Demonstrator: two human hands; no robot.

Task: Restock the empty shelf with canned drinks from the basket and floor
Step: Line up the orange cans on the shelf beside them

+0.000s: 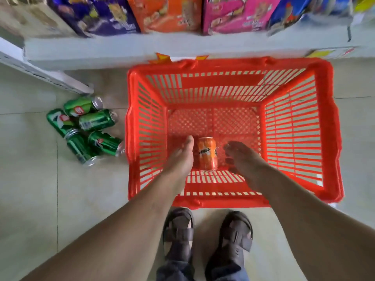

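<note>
We reach both hands down into the red basket [332,126], and the single orange can [207,154] lies on its mesh bottom right between them. Our left hand [180,159] has straight, relaxed fingers just beside the can's left flank, perhaps brushing it; our right hand [241,157] sits a little apart on the other side, fingers loosely curled and holding nothing. The can lies on its side, long axis pointing away from us, roughly in line with our forearms, so the left hand looks nearer for the pick. It is a glossy orange can with dark lettering, undented. Off to the left of both hands, green cans [85,128] lie heaped on the floor
</note>
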